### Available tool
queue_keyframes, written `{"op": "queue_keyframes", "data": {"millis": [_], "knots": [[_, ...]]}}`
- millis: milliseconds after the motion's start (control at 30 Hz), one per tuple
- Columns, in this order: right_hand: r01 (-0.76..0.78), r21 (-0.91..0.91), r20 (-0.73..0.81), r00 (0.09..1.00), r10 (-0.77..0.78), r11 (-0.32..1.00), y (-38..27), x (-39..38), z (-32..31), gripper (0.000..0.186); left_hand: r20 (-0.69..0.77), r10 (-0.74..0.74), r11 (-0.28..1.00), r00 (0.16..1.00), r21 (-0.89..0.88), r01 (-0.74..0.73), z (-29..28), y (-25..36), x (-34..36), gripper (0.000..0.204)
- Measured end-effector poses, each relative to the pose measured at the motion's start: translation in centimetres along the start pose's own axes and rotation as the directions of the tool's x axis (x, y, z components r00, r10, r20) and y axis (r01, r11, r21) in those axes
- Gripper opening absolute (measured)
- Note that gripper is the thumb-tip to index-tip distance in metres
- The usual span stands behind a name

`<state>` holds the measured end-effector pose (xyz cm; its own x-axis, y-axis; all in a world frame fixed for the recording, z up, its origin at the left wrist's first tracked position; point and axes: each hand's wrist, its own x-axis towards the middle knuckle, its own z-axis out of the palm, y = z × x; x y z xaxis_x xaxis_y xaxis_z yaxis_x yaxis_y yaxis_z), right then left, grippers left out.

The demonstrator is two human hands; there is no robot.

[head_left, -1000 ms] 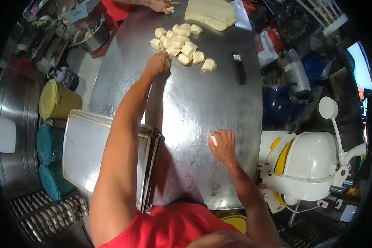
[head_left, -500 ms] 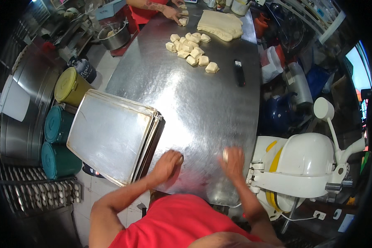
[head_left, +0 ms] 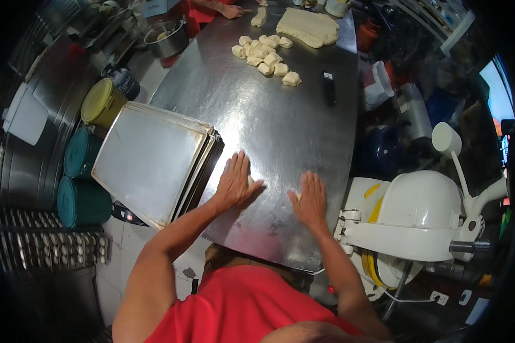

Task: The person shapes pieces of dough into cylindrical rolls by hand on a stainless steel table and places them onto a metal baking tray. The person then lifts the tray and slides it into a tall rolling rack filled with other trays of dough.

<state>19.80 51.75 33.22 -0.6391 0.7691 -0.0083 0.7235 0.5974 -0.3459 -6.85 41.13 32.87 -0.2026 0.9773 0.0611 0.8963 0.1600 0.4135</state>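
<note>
My left hand (head_left: 233,182) lies palm down on the steel table (head_left: 280,126), fingers stretched out, beside the stack of baking trays (head_left: 149,154). A pale bit of dough (head_left: 250,180) peeks out between its thumb and forefinger; the rest is hidden under the hand. To the right, my right hand (head_left: 311,201) is also flat and open, thumb apart. Whatever may be under its palm is hidden. Farther up the table sits a cluster of cut dough pieces (head_left: 262,52).
Beyond the pieces are a thick dough slab (head_left: 307,27) and a dough strip (head_left: 258,17), near another person's hand (head_left: 232,11). A black handheld device (head_left: 329,88) lies at the right. A white mixer (head_left: 420,211) stands against the right edge; lidded buckets (head_left: 84,200) stand left.
Both my hands have slid forward on the table, and their curled fingers have straightened. The other person's hand has moved left, off the dough; a dough strip now lies there. The view has shifted slightly.
</note>
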Motion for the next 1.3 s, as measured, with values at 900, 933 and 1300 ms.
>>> {"op": "queue_keyframes", "data": {"millis": [900,933,1300], "knots": [[-0.116,-0.071,-0.031,0.993,0.114,0.991,-1.3,-7.4,-4.4,0.066,0.044,-0.064,0.973,0.997,-0.220,0.072,-4.0,-0.8,-8.4,0.047],[-0.002,-0.138,-0.224,0.974,-0.029,0.990,-0.5,-5.8,-4.4,0.066,0.071,-0.101,0.987,0.992,-0.115,0.109,-4.8,-0.3,-6.9,0.047],[0.097,-0.042,-0.179,0.978,-0.103,0.994,-0.4,-0.3,1.8,0.062,0.011,0.404,0.910,0.915,0.091,-0.403,0.7,0.2,-1.5,0.052]]}}
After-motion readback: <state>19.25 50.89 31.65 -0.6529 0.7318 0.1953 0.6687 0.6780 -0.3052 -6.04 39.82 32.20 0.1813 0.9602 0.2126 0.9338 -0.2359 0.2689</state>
